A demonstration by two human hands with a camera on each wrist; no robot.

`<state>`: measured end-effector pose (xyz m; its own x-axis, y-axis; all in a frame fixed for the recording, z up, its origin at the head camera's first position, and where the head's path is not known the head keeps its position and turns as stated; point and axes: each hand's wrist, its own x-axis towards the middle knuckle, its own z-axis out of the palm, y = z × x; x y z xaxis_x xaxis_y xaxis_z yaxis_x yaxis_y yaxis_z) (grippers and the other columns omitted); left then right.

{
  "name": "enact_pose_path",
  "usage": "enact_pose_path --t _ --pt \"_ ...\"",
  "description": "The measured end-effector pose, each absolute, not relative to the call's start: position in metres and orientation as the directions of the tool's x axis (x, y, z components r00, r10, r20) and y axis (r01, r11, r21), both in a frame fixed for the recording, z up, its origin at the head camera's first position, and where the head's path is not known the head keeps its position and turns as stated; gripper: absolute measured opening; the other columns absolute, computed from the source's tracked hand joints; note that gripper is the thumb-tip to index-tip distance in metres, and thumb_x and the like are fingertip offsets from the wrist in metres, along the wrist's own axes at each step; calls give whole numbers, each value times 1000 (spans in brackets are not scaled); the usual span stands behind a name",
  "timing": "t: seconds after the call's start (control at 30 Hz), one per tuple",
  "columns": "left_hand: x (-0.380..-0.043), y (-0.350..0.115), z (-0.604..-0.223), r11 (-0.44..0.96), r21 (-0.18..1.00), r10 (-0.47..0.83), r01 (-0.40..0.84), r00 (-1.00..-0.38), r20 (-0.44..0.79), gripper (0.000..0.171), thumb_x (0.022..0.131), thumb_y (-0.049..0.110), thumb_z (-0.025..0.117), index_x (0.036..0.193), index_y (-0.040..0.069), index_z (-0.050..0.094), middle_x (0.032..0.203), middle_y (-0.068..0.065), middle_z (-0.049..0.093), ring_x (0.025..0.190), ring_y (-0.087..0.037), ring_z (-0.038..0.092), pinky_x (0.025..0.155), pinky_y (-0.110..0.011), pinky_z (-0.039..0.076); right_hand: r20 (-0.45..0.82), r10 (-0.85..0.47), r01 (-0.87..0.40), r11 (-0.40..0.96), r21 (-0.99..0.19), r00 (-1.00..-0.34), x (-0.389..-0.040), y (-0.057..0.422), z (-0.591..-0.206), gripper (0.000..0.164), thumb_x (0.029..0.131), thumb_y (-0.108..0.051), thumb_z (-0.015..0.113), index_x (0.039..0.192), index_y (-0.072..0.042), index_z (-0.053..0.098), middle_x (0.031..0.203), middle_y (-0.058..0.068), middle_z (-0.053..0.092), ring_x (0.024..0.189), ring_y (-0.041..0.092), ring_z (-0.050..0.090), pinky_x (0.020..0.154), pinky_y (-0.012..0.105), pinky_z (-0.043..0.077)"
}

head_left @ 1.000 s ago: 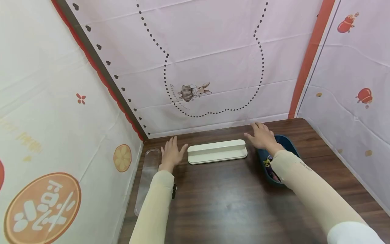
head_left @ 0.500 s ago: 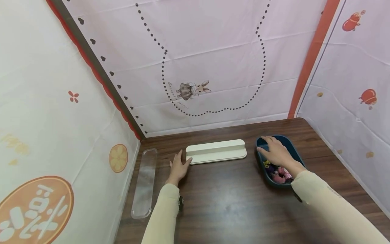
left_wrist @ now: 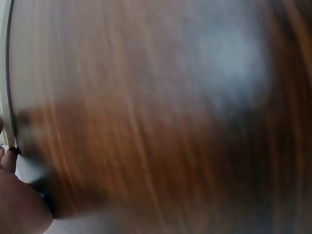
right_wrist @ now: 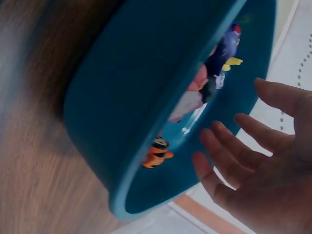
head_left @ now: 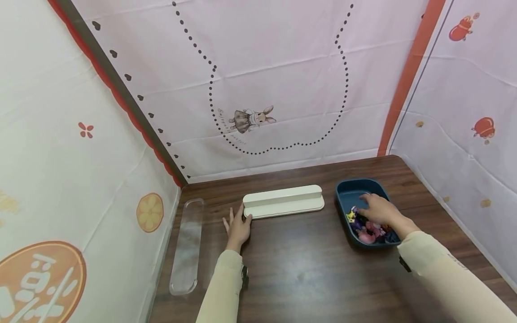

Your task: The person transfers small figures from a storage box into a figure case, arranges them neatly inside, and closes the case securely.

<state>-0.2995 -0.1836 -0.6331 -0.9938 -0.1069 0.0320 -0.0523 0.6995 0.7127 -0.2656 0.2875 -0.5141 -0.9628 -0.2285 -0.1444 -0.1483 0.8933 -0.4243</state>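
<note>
Overhanging bin, right grip, toys partly hidden

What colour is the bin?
The bin is dark teal blue, seen best in the right wrist view.

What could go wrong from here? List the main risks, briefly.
The small figures lie bunched together in the blue bin, so the right hand might catch more than one.

The left hand touches the cream stand at its end, so a push could slide it.

The clear tray lies near the left arm and might get bumped.
</note>
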Motion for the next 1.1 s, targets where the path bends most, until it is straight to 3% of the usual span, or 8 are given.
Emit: enact_pose_path --t 0.2,0.47,0.8,0.97,1.1 --pt "-297 -183 -631 722 690 -105 -58 -994 26 61 107 35 56 163 22 36 159 -7 50 163 -36 10 128 -64 -10 -252 -234 -107 895 -433 -939 -271 294 -525 59 97 -20 66 143 13 50 129 38 62 119 52 62 95 66 53" --pt "-296 -182 -632 746 664 -107 -55 -994 38 60 106 35 57 162 21 38 160 -6 49 162 -35 14 129 -64 -7 -334 -212 -38 888 -459 -918 -278 300 -540 60 93 -22 70 142 9 52 109 23 70 91 30 65 87 55 55" --pt "-303 -183 -637 762 646 -96 -52 -995 33 61 107 42 54 163 26 35 162 -1 47 163 -30 10 130 -59 -10 -340 -188 -5 882 -472 -921 -279 301 -545 56 93 -25 73 137 6 57 100 21 70 84 27 64 80 49 56" --pt "-304 -183 -637 756 653 -91 -45 -995 37 62 107 42 55 163 24 36 162 -3 47 164 -29 10 130 -59 -10 -332 -178 5 876 -482 -926 -282 303 -546 56 96 -28 70 138 7 56 109 28 69 85 28 65 77 47 57" --pt "-303 -184 -638 756 652 -94 -52 -995 30 62 107 40 55 163 23 35 162 -5 46 163 -30 10 130 -60 -10 -315 -180 -4 872 -489 -932 -286 303 -544 55 98 -31 67 136 9 57 120 34 66 94 35 66 81 53 59"
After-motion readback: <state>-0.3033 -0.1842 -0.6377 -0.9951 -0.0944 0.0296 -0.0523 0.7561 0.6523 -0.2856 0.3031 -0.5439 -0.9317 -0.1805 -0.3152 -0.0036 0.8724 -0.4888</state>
